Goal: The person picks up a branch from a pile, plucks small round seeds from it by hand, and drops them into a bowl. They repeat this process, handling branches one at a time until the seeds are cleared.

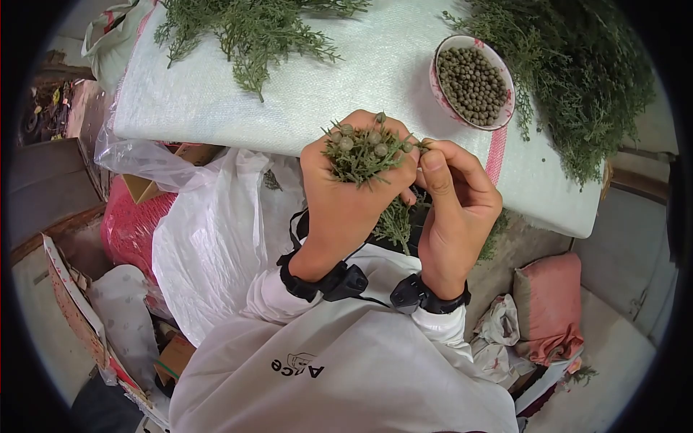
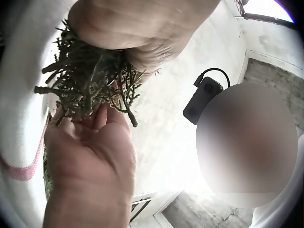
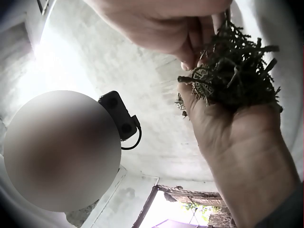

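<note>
In the head view the left hand (image 1: 354,173) grips a bunch of green sprigs (image 1: 361,155) with several round green-brown seed cones on top. Beside it, the right hand (image 1: 458,209) has its thumb and index finger pinched at a small green piece (image 1: 422,146) by the bunch's right side. Cut stem ends of the sprigs (image 2: 88,76) jut out below the left hand (image 2: 142,28) in the left wrist view, with the right hand (image 2: 95,156) close under them. The right wrist view shows the sprigs (image 3: 237,71) between the left hand (image 3: 237,142) and the right hand (image 3: 166,28).
A bowl (image 1: 437,86) full of round cones stands on the white woven sack (image 1: 274,123). Cut branches (image 1: 249,36) lie at the sack's far side, and a larger heap (image 1: 592,86) at the right. Clear plastic (image 1: 209,245) hangs at the left; a pink cushion (image 1: 548,299) is at lower right.
</note>
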`<act>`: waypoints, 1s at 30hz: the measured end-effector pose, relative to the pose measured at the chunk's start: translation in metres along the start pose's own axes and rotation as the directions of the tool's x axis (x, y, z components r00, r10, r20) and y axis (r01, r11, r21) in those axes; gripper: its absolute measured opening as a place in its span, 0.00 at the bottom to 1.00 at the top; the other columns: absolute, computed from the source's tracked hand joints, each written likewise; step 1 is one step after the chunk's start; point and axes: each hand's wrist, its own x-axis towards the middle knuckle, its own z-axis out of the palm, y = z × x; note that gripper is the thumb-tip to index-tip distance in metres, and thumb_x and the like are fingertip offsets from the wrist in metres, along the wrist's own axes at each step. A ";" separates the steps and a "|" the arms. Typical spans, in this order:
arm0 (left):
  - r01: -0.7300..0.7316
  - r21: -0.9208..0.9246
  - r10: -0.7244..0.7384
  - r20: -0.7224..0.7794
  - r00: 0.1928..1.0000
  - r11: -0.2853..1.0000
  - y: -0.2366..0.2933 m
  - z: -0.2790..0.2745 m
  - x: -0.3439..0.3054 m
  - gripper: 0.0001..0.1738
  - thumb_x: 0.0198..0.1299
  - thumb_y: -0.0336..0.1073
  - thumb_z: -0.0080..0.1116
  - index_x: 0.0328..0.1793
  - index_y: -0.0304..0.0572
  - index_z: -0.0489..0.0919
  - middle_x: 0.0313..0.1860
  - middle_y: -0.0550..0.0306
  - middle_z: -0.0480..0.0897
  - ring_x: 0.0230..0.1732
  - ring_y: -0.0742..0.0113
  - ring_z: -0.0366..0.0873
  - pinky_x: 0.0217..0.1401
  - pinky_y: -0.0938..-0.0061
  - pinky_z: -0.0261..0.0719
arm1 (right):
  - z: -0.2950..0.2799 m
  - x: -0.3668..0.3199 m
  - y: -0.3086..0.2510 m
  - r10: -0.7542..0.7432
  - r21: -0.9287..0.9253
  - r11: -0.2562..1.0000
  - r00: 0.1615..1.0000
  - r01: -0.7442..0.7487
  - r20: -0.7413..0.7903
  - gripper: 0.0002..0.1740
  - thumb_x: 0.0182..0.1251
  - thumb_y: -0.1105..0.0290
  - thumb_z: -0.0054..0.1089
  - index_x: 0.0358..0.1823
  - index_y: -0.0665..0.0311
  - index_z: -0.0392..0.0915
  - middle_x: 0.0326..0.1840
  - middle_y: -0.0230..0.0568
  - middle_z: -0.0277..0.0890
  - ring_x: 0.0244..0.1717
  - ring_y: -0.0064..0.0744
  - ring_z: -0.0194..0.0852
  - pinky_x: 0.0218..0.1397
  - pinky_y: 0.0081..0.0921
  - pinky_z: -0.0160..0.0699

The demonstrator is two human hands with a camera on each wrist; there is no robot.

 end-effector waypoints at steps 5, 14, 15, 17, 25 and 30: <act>-0.050 -0.002 0.050 -0.019 0.999 0.999 -0.006 -0.003 -0.001 0.07 0.60 0.24 0.62 0.40 0.31 0.75 0.31 0.54 0.80 0.23 0.71 0.78 0.24 0.79 0.77 | 0.002 -0.001 0.000 -0.015 -0.045 0.999 1.000 0.015 -0.001 0.11 0.66 0.74 0.65 0.47 0.71 0.82 0.41 0.39 0.83 0.36 0.20 0.77 0.38 0.18 0.74; -0.110 0.052 0.111 -0.013 0.994 0.993 -0.008 -0.006 -0.002 0.08 0.60 0.25 0.64 0.40 0.30 0.75 0.32 0.53 0.81 0.25 0.72 0.79 0.25 0.80 0.78 | 0.005 -0.002 0.001 -0.026 -0.072 0.997 0.999 0.024 -0.020 0.11 0.66 0.75 0.65 0.47 0.72 0.82 0.41 0.39 0.83 0.39 0.21 0.78 0.42 0.18 0.77; -0.119 0.055 0.120 -0.015 0.993 0.991 -0.008 -0.006 -0.001 0.08 0.60 0.25 0.64 0.40 0.30 0.75 0.32 0.53 0.82 0.25 0.72 0.79 0.25 0.80 0.78 | 0.006 -0.001 0.001 -0.028 -0.069 0.997 0.999 0.027 -0.015 0.10 0.66 0.75 0.65 0.47 0.71 0.82 0.42 0.39 0.83 0.40 0.21 0.78 0.42 0.18 0.77; -0.124 0.059 0.126 -0.018 0.992 0.990 -0.009 -0.007 -0.001 0.08 0.60 0.25 0.64 0.40 0.30 0.75 0.32 0.53 0.82 0.25 0.72 0.79 0.25 0.80 0.78 | 0.006 -0.002 0.001 -0.027 -0.068 0.997 1.000 0.026 -0.012 0.10 0.66 0.75 0.65 0.47 0.71 0.82 0.42 0.39 0.83 0.40 0.21 0.78 0.42 0.18 0.77; -0.307 0.189 0.301 0.061 0.952 0.933 -0.014 -0.010 0.002 0.08 0.60 0.24 0.63 0.43 0.31 0.75 0.33 0.53 0.82 0.25 0.72 0.79 0.25 0.80 0.77 | 0.005 0.002 0.002 -0.005 -0.088 0.996 0.999 0.000 -0.050 0.11 0.64 0.78 0.67 0.47 0.73 0.82 0.40 0.39 0.84 0.40 0.21 0.80 0.45 0.17 0.77; 0.000 -0.093 -0.005 -0.053 0.999 0.996 0.003 -0.021 0.001 0.12 0.56 0.21 0.65 0.45 0.32 0.75 0.32 0.59 0.82 0.28 0.73 0.80 0.29 0.79 0.77 | 0.016 0.012 -0.001 0.058 -0.084 0.995 0.995 -0.052 0.080 0.12 0.68 0.72 0.64 0.48 0.71 0.81 0.39 0.39 0.83 0.38 0.20 0.79 0.36 0.18 0.77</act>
